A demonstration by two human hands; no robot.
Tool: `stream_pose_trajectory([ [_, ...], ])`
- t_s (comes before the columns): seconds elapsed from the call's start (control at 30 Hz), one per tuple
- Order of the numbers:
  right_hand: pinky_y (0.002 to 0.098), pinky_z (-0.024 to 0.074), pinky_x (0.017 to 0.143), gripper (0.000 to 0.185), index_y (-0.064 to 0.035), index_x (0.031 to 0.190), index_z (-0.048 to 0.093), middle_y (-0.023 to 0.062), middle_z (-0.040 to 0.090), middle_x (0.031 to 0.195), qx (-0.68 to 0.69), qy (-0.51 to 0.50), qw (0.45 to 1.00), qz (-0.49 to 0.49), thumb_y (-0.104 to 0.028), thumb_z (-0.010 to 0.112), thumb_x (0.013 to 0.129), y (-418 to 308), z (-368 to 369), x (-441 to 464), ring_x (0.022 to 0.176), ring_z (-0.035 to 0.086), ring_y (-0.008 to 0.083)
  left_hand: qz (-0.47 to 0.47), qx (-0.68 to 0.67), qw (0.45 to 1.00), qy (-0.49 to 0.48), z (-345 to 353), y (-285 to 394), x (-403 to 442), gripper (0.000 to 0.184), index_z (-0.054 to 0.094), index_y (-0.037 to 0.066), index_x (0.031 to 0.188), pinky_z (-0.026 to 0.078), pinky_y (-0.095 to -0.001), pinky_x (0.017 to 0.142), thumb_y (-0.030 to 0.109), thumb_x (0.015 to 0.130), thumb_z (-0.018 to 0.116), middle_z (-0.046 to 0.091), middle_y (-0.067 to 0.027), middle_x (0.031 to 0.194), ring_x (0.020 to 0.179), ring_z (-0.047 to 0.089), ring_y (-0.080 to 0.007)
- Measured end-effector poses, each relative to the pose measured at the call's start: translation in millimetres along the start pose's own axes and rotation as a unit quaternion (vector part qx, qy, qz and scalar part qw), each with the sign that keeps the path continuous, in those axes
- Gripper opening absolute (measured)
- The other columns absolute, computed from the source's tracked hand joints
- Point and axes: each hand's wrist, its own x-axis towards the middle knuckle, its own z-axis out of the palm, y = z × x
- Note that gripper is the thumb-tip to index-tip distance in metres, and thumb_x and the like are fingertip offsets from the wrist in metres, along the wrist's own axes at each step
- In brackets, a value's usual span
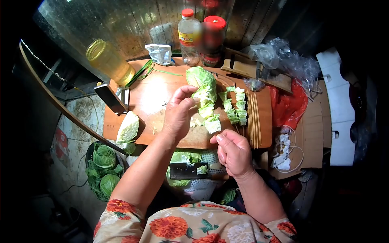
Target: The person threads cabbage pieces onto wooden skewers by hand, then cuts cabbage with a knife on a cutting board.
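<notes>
My left hand [180,107] is curled over the cutting board [158,93], thumb and forefinger closing at a small pale cabbage piece beside the stacked cabbage leaves [202,83]. Below it to the right, my right hand [233,152] is pinched at the board's front edge on what looks like a thin skewer, its stick barely visible. A row of cut cabbage pieces [212,123] runs up from just above those fingertips. Two cabbage skewers [241,106] lie side by side to the right, next to a bundle of bare bamboo skewers [254,121].
A cabbage wedge [128,127] and a propped phone [110,98] are at the left. Bottles [189,40] and a yellow-lidded jar [111,62] stand behind. A dark cleaver [188,171] lies over a perforated basket [202,188] near my lap. Whole cabbages [104,156] sit lower left.
</notes>
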Motion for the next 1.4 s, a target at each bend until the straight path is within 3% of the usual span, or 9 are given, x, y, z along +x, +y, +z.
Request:
stream_pose_trajectory([
  [0.13, 0.0182, 0.0266, 0.038, 0.022, 0.0009, 0.088, 0.06, -0.0034, 0.043, 0.053, 0.069, 0.001, 0.997, 0.037, -0.017, 0.05, 0.095, -6, -8, -1, 0.043, 0.035, 0.0023, 0.023, 0.092, 0.995, 0.01, -12, 6, 17, 0.034, 0.053, 0.006, 0.119, 0.046, -0.0333, 0.086, 0.009, 0.085, 0.049, 0.061, -0.0085, 0.117, 0.099, 0.059, -0.0179],
  [0.37, 0.018, 0.025, 0.037, 0.022, 0.0008, 0.089, 0.061, -0.0035, 0.043, 0.053, 0.078, 0.016, 0.996, 0.031, -0.018, 0.049, 0.095, -9, -18, -1, 0.041, 0.033, 0.0024, -0.056, 0.328, 0.932, 0.143, -46, -47, 54, 0.02, 0.062, 0.004, 0.105, 0.047, -0.0246, 0.056, 0.014, 0.088, 0.061, 0.061, -0.0016, 0.085, 0.065, 0.059, -0.0098],
  [0.47, 0.0177, 0.0253, 0.037, 0.022, 0.0005, 0.089, 0.061, -0.0039, 0.043, 0.053, 0.08, 0.017, 0.996, 0.034, -0.018, 0.05, 0.095, -13, -19, -2, 0.041, 0.034, 0.0024, -0.05, 0.427, 0.895, 0.121, -67, -80, 65, 0.022, 0.063, 0.001, 0.104, 0.049, -0.0265, 0.058, 0.016, 0.088, 0.062, 0.062, -0.0047, 0.082, 0.063, 0.059, -0.0124],
  [0.53, 0.0176, 0.0255, 0.037, 0.022, 0.0003, 0.089, 0.061, -0.004, 0.042, 0.053, 0.082, 0.017, 0.996, 0.035, -0.018, 0.05, 0.095, -13, -20, -2, 0.041, 0.034, 0.0024, -0.044, 0.593, 0.798, 0.095, -60, -79, 61, 0.03, 0.065, -0.003, 0.104, 0.051, -0.0375, 0.082, 0.02, 0.085, 0.064, 0.062, -0.0199, 0.099, 0.09, 0.063, -0.0319],
  [0.63, 0.0197, 0.0246, 0.034, 0.021, 0.0, 0.091, 0.058, -0.0025, 0.04, 0.049, 0.056, 0.021, 0.998, 0.035, -0.018, 0.048, 0.096, -14, -22, -2, 0.035, 0.028, 0.0044, -0.027, 0.665, 0.738, 0.113, -33, -65, 49, 0.029, 0.065, -0.002, 0.104, 0.048, -0.0405, 0.088, 0.019, 0.083, 0.064, 0.057, -0.024, 0.109, 0.102, 0.058, -0.0356],
  [0.77, 0.0173, 0.0269, 0.038, 0.022, -0.0004, 0.089, 0.061, -0.0041, 0.043, 0.054, 0.061, 0.014, 0.997, 0.039, -0.019, 0.051, 0.095, -15, -25, -5, 0.043, 0.036, 0.002, 0.018, 0.683, 0.723, 0.106, -48, -75, 58, 0.029, 0.063, -0.002, 0.102, 0.05, -0.0372, 0.079, 0.014, 0.078, 0.069, 0.065, -0.0164, 0.087, 0.086, 0.063, -0.0333],
  [0.97, 0.0177, 0.0275, 0.038, 0.021, -0.0002, 0.088, 0.06, -0.0039, 0.043, 0.053, 0.032, 0.008, 0.999, 0.022, -0.018, 0.051, 0.095, -13, -20, -7, 0.041, 0.036, 0.0026, -0.027, 0.604, 0.794, 0.065, -42, -66, 52, 0.02, 0.056, -0.003, 0.099, 0.054, -0.035, 0.06, 0.007, 0.083, 0.064, 0.064, -0.0149, 0.077, 0.065, 0.064, -0.0287],
  [1.07, 0.0184, 0.0257, 0.035, 0.021, 0.0001, 0.088, 0.059, -0.0036, 0.042, 0.05, 0.005, -0.003, 1.0, 0.014, -0.017, 0.05, 0.095, -7, -18, -6, 0.038, 0.033, 0.0029, -0.143, 0.067, 0.983, 0.096, -48, -44, 57, 0.023, 0.055, 0.001, 0.106, 0.055, -0.0297, 0.063, 0.001, 0.084, 0.063, 0.064, -0.0084, 0.087, 0.072, 0.064, -0.0184],
  [1.4, 0.0174, 0.0295, 0.042, 0.022, 0.0015, 0.088, 0.061, -0.0045, 0.045, 0.054, -0.06, -0.064, 0.996, 0.028, -0.017, 0.051, 0.095, -1, 3, -3, 0.045, 0.038, 0.0018, -0.072, -0.159, 0.976, 0.127, -45, 17, 30, 0.042, 0.045, 0.003, 0.122, 0.057, -0.0302, 0.074, 0.0, 0.085, 0.064, 0.062, -0.0089, 0.092, 0.083, 0.065, -0.0198],
])
